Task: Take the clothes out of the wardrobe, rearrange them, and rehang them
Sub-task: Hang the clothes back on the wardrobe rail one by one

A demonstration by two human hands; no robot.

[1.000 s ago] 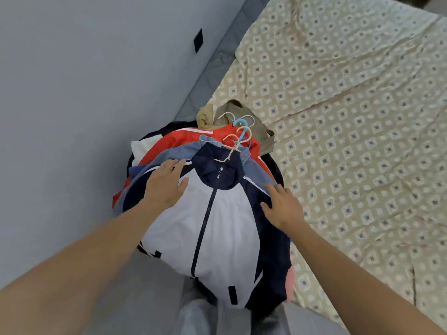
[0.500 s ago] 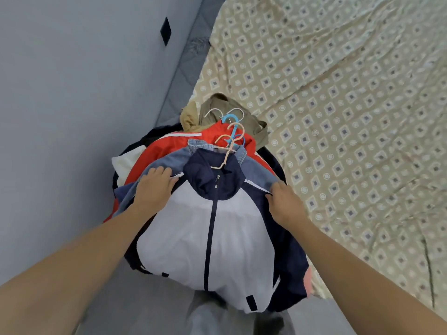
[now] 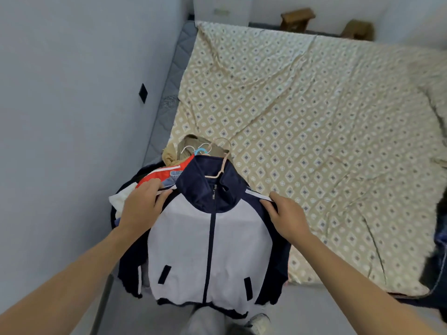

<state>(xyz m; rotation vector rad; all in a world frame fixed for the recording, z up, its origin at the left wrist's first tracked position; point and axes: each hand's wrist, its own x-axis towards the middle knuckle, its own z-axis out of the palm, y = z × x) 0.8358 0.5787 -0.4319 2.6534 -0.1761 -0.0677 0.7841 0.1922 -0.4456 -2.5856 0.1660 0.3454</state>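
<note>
While both hands (image 3: 142,204) grip it, jacket (image 3: 210,250) apparently lifted.

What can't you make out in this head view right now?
- Lower clothes in the pile: covered by the navy-and-white zip jacket.
- Left hand and right hand fingertips: tucked under the jacket's shoulders.
- Dark item on the patterned bed sheet: cut off by the right edge.

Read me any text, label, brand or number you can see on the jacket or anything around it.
None can be read.
The navy and white jacket shows no print or logo.
The patterned bedsheet carries only diamond shapes.
The dark wall plate is blank.
</note>
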